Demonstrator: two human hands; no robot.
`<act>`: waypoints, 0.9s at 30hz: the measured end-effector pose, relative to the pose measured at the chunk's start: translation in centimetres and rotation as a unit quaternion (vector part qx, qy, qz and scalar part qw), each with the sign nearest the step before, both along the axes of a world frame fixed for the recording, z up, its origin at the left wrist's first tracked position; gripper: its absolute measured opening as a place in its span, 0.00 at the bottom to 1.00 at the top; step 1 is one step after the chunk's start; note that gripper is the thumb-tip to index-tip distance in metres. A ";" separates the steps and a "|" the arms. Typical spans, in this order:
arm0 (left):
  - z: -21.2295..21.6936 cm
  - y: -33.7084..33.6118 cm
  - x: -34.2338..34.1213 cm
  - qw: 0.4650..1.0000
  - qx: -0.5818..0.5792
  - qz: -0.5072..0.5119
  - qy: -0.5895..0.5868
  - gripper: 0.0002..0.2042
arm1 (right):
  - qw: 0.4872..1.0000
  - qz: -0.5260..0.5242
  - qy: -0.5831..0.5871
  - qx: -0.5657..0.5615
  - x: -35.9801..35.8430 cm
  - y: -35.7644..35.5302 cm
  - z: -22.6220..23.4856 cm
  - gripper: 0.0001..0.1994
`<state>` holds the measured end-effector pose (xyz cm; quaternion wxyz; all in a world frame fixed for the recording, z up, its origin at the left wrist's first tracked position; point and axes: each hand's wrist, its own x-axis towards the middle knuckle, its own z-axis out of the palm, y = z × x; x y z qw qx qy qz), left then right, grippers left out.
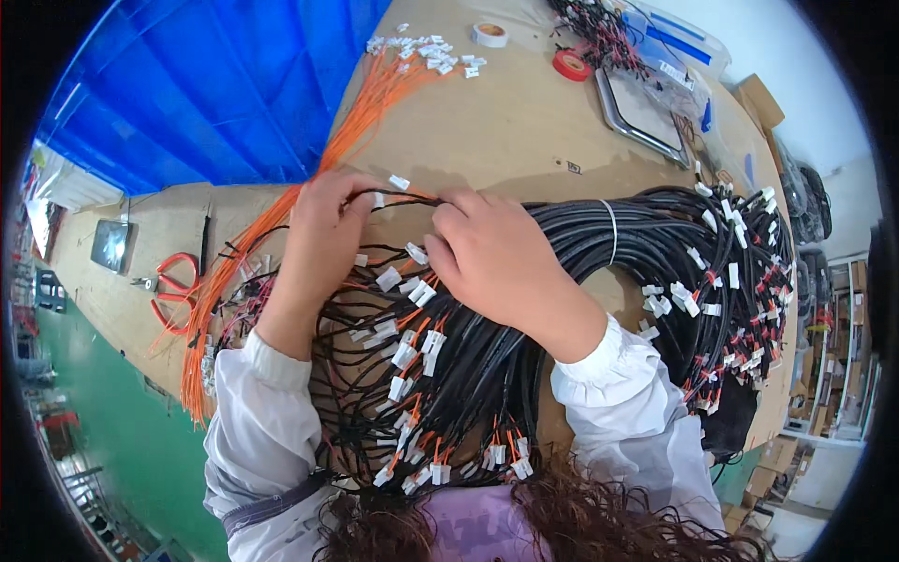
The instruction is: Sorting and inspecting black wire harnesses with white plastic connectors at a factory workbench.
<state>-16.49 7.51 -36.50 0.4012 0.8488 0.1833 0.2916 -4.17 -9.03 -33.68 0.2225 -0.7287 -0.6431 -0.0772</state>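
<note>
Between my two hands runs a thin black cable (405,198), with an orange wire and a white connector (399,183) beside it. My left hand (328,220) is closed, thumb and fingers pinching the cable's left part. To its right my right hand (482,248) pinches the same cable near the bundle's upper edge. Under and around my right hand lies a large curved bundle of black cables (599,225), tied with a white cable tie (613,229). White connectors (405,356) on short orange wires hang from its near ends. A bunch of long orange wires (351,131) passes behind my left hand.
A big blue bin (206,94) stands at the far left. Red-handled pliers (175,290) lie left of the orange wires. White tape (490,35), red tape (571,65) and a metal tray (646,117) are at the back. More connector ends (740,281) spread at the right.
</note>
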 end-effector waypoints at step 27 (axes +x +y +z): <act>0.5 -0.7 0.3 0.998 0.018 -0.041 0.047 0.10 | 0.999 0.007 0.026 -0.024 -0.1 0.0 0.3 0.07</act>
